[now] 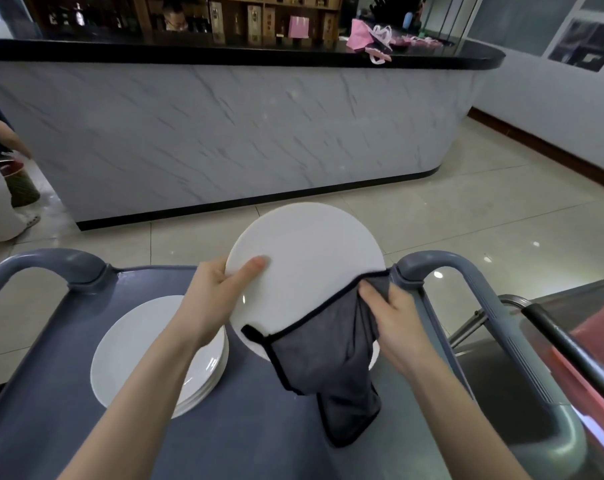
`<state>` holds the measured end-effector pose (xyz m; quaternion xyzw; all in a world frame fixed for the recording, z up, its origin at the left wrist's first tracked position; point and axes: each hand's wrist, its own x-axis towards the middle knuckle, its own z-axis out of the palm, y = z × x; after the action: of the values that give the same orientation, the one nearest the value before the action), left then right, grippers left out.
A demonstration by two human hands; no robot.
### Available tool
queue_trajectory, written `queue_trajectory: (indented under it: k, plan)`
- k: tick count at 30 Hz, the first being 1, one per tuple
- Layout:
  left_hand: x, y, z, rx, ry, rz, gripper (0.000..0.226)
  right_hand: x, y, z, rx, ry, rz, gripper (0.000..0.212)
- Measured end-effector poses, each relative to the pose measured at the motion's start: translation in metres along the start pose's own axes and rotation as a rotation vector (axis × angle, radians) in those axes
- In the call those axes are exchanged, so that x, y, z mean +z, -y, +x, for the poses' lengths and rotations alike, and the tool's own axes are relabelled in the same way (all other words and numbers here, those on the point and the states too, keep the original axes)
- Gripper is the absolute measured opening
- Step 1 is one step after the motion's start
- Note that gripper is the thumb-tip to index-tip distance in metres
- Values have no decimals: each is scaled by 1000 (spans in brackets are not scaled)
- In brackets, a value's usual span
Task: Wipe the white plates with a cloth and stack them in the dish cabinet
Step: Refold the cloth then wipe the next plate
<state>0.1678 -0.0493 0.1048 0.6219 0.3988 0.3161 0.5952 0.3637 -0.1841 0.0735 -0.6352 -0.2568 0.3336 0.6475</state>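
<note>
We count two hands, one cloth and two groups of white plates. One plate is held up and the rest lie in a stack. The left hand (214, 299) has its grip closed on the rim of the held plate (314, 258), thumb laid across the face and fingers behind. The plate is round, smooth and glossy, tilted up above the cart. The right hand (394, 320) clasps a bunched grey cloth (328, 355) against the plate's lower right edge. The cloth is soft and matte with black piping, and its loose end hangs down to the worktop (259, 427).

The stack of plates (138, 341) sits on the left of that worktop, partly under the left forearm. Its edges show several plates, perhaps four, though we cannot count them surely.

The worktop is the flat blue-grey top of a plastic service cart with two rounded loop handles, one at the left (51, 261) and one at the right (460, 268). Beyond it lies a pale, shiny tiled floor (501, 209). A long curved bar (241, 133) stands there, faced in white marble-look panelling with grey veins and capped by a black top — pink bags (370, 36) rest on it.
</note>
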Motion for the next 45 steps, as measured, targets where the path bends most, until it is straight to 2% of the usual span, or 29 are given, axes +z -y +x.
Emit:
queue_trajectory:
  k: [4,7,9,11,14,17,20,22,24,27,29,31,33,35,37,39,42,45]
  plan:
    - [-3,-14,5,38,112,155,27,-4,35,16,-162,110,-240,18]
    - [5,-12,0,19,300,334,25,2,52,22,-256,358,-592,11]
    - [10,-4,-1,6,341,407,24,10,48,22,-266,439,-694,7]
    - [13,2,-2,10,299,391,14,13,38,20,-280,411,-669,12]
    - [12,8,-8,-11,127,243,3,8,26,12,-291,213,-486,8]
    - [9,13,-19,-137,77,-31,15,6,7,-2,-113,-38,-85,14]
    - [12,18,-27,-181,72,-113,21,9,-12,-13,65,-120,117,17]
    - [11,20,-28,-174,88,-54,19,5,-14,-14,71,-66,40,15]
    - [6,19,-25,-162,136,29,21,-2,-2,-7,-14,59,-156,12]
    - [3,9,-12,-76,279,327,28,1,25,11,-194,366,-541,12]
    - [10,4,-7,-2,352,539,42,14,26,16,-260,501,-749,13]
    - [13,3,-6,38,310,622,49,20,20,17,-279,489,-745,33]
    - [8,5,-10,45,225,556,36,17,18,13,-280,401,-616,23]
    - [2,8,-19,-51,118,312,25,8,13,7,-228,232,-386,7]
    - [4,15,-26,-136,72,19,30,3,4,1,-96,79,-113,10]
    - [8,23,-29,-143,50,-46,42,1,-6,-4,15,27,-19,12]
    - [8,26,-26,-143,74,53,37,-4,-1,0,-25,95,-212,14]
    - [5,15,-15,-54,233,292,34,1,18,9,-187,314,-517,14]
